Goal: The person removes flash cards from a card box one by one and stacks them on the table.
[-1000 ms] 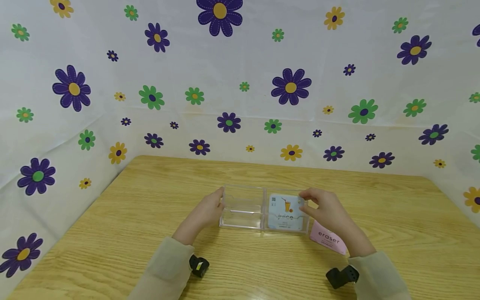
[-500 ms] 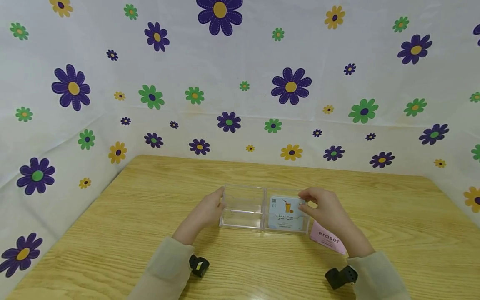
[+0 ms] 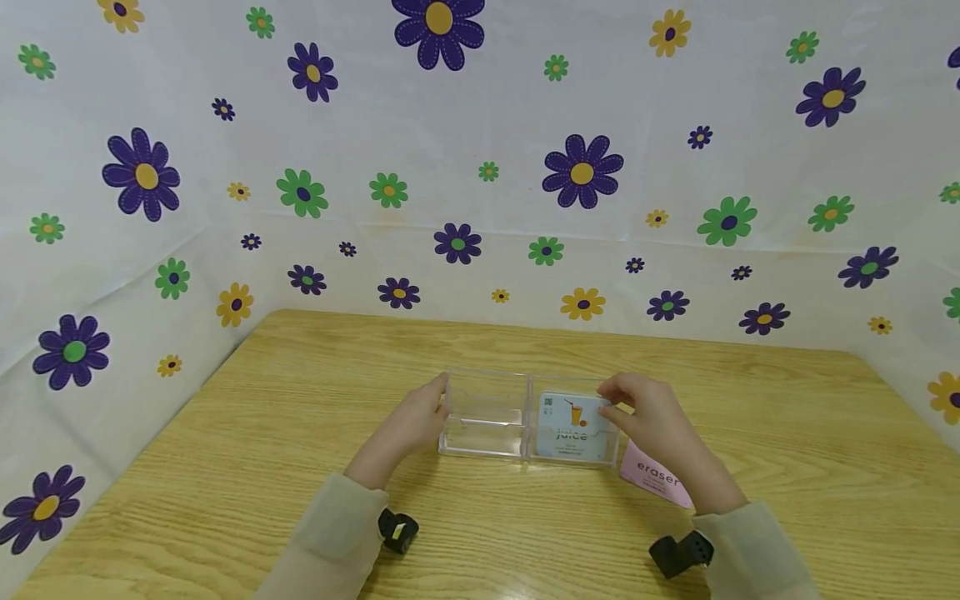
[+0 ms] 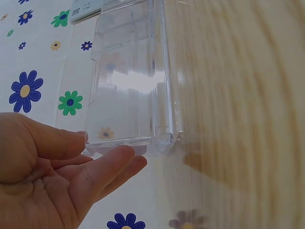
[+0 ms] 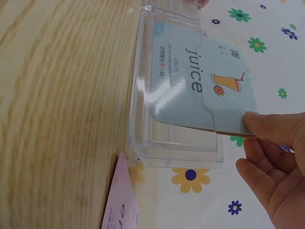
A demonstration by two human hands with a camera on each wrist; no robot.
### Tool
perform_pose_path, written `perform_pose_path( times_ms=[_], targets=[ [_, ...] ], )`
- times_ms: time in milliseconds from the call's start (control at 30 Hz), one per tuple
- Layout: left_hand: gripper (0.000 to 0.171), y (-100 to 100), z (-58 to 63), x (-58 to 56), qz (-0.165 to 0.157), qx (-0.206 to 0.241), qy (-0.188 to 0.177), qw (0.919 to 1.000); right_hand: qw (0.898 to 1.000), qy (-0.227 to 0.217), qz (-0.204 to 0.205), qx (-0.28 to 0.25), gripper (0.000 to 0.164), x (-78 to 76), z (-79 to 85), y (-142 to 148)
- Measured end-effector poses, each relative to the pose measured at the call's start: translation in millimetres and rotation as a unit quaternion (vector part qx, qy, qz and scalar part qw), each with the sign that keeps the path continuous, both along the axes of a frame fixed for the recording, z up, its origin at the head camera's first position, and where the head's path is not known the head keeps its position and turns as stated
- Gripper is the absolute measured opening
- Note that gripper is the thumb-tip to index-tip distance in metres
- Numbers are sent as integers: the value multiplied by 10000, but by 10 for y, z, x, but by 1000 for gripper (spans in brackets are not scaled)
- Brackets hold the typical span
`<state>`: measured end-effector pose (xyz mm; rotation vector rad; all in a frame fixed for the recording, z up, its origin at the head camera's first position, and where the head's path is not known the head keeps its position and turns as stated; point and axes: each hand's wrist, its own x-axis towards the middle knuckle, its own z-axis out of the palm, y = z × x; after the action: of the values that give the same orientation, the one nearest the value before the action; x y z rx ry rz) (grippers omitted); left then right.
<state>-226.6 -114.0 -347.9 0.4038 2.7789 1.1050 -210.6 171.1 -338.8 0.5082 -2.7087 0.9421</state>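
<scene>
A clear plastic card holder (image 3: 487,424) with two side-by-side compartments stands on the wooden table. At its left end my left hand (image 3: 407,427) grips the plastic, thumb and fingers against the end wall; the left wrist view shows the thumb (image 4: 66,143) at the corner. The right compartment holds a pale blue "juice" card (image 5: 186,81) with a drink picture. My right hand (image 3: 654,417) pinches that card's upper right corner, thumb (image 5: 269,125) on its printed face. The card's lower part sits behind the holder's clear front.
A pink "eraser" card (image 3: 655,477) lies to the right of the holder, partly hidden under my right forearm. Behind the table (image 3: 360,350) hangs a white sheet (image 3: 495,108) printed with flowers. Black wrist cameras are strapped to both wrists.
The juice card has sunk slightly in the right compartment since a second ago, with my right hand still on its corner. My left hand and the holder stay nearly in place.
</scene>
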Motion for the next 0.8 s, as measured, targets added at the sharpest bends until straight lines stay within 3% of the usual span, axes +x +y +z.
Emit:
perform_pose_path(
  times_ms=[800],
  targets=[
    [50,-10,-32,-19,11,-39,-61,10000,9999,8,-103,-3,9,-5,-15,-9]
  ],
)
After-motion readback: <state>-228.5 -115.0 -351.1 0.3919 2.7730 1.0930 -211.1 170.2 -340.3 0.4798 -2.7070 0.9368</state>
